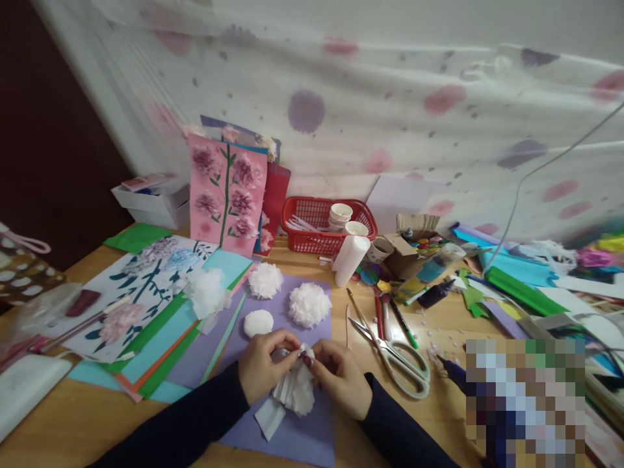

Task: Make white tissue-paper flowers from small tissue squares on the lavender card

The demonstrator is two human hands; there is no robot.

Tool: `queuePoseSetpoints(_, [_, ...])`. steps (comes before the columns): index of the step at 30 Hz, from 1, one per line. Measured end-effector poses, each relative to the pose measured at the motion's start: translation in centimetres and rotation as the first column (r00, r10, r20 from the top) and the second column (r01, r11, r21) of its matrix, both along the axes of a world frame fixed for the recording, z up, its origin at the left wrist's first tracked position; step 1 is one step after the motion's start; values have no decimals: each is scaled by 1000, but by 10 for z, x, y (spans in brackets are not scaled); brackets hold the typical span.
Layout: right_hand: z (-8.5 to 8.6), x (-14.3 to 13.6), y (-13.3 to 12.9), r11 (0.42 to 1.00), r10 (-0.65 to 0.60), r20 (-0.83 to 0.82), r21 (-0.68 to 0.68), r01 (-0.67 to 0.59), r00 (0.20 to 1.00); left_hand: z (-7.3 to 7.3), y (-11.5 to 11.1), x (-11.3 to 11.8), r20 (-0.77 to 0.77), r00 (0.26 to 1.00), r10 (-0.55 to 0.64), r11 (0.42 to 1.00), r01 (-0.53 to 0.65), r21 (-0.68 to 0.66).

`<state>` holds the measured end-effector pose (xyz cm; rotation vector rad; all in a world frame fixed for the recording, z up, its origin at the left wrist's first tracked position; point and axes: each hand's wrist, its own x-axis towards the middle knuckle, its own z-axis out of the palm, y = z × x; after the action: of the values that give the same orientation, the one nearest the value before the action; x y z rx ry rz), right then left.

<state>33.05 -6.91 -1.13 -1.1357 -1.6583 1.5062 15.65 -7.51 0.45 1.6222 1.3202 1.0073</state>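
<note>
Both hands pinch a strip of white tissue paper point(296, 389) above a purple sheet point(312, 448). My left hand point(267, 365) holds its upper left edge between thumb and fingers. From the other side, my right hand point(343, 374) grips the top edge, its fingertips close to the left ones. The paper hangs down in gathered folds, with a flat end at lower left. Beyond the hands, two fluffy white paper flowers point(310, 305) and a flat white round point(259, 322) lie on the purple sheet. Crumpled white tissue point(207, 292) rests to the left.
Scissors point(407, 367) lie right of my hands, beside brushes and a marker point(405, 328). A red basket point(297, 242) with paper cups stands behind, near a white paper roll point(350, 260). Coloured sheets point(160, 364) spread left; a pink flower picture point(209, 227) stands at the back.
</note>
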Motion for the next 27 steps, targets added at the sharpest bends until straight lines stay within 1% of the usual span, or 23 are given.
queuePoseSetpoints(3, [-2,-1,0,1000,-4,18,18,4,1000,1,0,1,6,1000,-10,1000,10,3])
queuePoseSetpoints(7, [-4,0,1,998,-9,23,56,7,1000,0,1,2,-24,999,-24,1000,24,8])
queuePoseSetpoints(13, [-11,2,2,996,-10,34,94,7,999,-2,2,3,-20,999,-48,999,48,-11])
queuePoseSetpoints(21, [-19,2,3,992,-30,43,123,25,999,-10,2,3,-17,996,-85,996,85,-16])
queuePoseSetpoints(27, [-16,1,1,991,-32,55,132,24,998,-15,3,4,-37,995,-93,996,92,-20])
